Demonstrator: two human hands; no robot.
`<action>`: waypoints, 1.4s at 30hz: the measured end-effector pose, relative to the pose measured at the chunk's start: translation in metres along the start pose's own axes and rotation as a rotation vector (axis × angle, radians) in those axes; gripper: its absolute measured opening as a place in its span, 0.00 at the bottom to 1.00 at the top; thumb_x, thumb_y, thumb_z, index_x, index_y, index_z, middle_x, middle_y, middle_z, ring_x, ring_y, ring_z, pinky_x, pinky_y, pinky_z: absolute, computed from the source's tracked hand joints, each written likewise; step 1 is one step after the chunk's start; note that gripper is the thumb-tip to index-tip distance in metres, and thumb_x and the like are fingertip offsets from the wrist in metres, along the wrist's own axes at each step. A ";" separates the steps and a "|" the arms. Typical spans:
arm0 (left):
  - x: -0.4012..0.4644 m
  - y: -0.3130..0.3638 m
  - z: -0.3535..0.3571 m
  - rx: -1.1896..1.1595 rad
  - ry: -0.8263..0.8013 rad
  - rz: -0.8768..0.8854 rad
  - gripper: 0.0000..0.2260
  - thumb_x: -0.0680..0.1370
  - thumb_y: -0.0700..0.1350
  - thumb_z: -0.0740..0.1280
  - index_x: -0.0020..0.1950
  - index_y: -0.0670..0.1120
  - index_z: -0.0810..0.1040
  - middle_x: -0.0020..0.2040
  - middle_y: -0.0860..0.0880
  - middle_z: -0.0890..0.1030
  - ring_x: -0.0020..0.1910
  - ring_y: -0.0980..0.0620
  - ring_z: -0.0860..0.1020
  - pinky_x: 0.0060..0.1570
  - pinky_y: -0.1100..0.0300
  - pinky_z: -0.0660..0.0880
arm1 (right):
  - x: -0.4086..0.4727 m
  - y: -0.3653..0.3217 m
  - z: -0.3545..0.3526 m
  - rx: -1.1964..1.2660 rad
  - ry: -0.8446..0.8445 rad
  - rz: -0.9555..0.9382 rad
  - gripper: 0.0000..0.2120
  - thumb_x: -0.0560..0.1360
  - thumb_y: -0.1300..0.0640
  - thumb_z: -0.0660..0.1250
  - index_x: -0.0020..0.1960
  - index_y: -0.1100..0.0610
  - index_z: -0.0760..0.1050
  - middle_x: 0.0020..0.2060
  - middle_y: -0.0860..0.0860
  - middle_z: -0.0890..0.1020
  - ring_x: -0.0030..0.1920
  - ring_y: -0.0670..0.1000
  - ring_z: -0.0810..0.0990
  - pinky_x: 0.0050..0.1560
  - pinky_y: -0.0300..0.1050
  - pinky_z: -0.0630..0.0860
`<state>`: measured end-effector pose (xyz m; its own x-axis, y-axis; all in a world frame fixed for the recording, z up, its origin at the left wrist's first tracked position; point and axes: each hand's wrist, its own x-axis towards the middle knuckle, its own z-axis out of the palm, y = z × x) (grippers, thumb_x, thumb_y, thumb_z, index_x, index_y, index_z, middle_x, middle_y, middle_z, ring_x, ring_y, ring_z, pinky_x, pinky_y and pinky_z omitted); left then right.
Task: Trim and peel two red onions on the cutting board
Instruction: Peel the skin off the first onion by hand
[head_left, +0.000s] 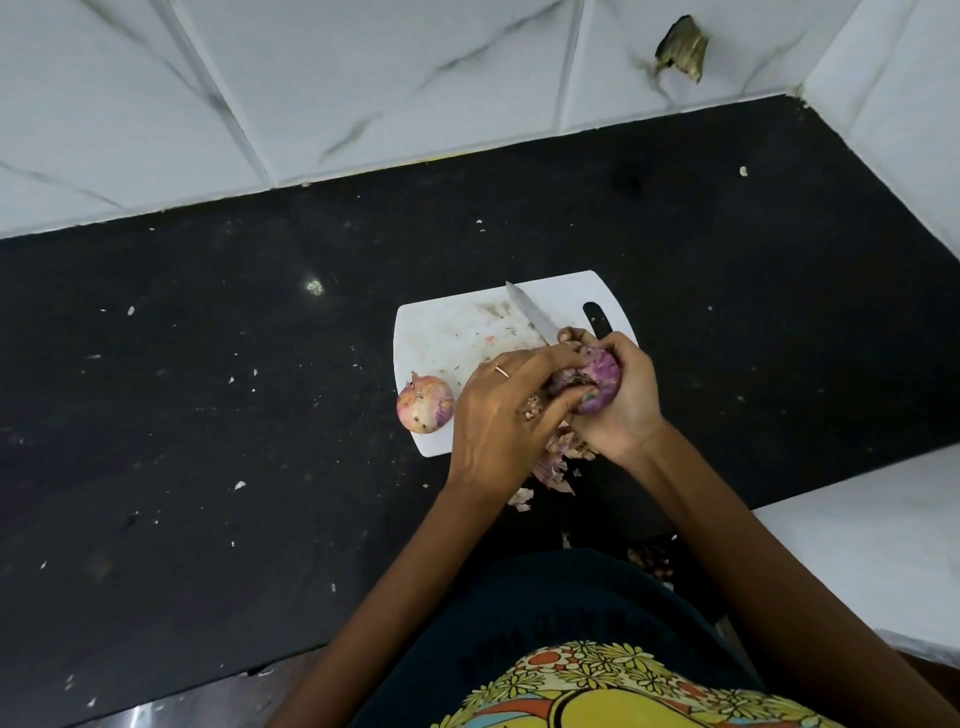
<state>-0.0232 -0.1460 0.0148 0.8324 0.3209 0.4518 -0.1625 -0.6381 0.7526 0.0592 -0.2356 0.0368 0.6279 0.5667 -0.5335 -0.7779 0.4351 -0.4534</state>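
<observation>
A small white cutting board (447, 332) lies on the black counter. My right hand (623, 400) grips a purple, partly peeled red onion (597, 376) above the board's near right part. My left hand (498, 415) pinches the skin on that onion's left side. A second red onion (425, 404), still in its pale dry skin, sits on the board's near left corner. A knife (535, 319) lies on the board behind my hands; its handle end is hidden by them. Torn onion skins (558, 457) lie at the board's near edge.
The black counter (208, 415) is dotted with small white flecks and skin scraps. White marble-look wall tiles (363, 78) rise behind it, with a broken hole at the upper right. A white ledge (872, 545) sits at the right, near the counter's front edge.
</observation>
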 end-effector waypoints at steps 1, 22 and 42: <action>0.000 -0.001 0.001 -0.007 0.011 -0.006 0.12 0.74 0.51 0.69 0.56 0.48 0.81 0.52 0.49 0.84 0.52 0.51 0.81 0.49 0.49 0.79 | 0.000 0.000 0.000 0.012 0.000 -0.001 0.12 0.76 0.59 0.50 0.40 0.58 0.70 0.30 0.50 0.76 0.28 0.48 0.78 0.25 0.35 0.74; -0.005 0.004 0.010 0.118 0.264 0.018 0.09 0.73 0.46 0.73 0.52 0.50 0.82 0.45 0.52 0.83 0.46 0.48 0.74 0.47 0.62 0.70 | 0.002 0.002 0.003 -0.052 -0.023 -0.097 0.15 0.79 0.56 0.49 0.38 0.58 0.69 0.26 0.51 0.77 0.27 0.48 0.78 0.29 0.36 0.75; -0.007 0.004 0.013 -0.138 0.280 -0.239 0.13 0.79 0.49 0.63 0.39 0.44 0.78 0.38 0.52 0.77 0.39 0.52 0.74 0.41 0.47 0.73 | 0.004 0.003 0.005 -0.105 0.063 -0.126 0.13 0.78 0.58 0.51 0.38 0.57 0.69 0.28 0.50 0.76 0.30 0.49 0.76 0.32 0.40 0.73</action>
<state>-0.0231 -0.1595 0.0083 0.6815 0.6399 0.3552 -0.0671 -0.4286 0.9010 0.0591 -0.2287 0.0371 0.7231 0.4658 -0.5100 -0.6881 0.4222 -0.5901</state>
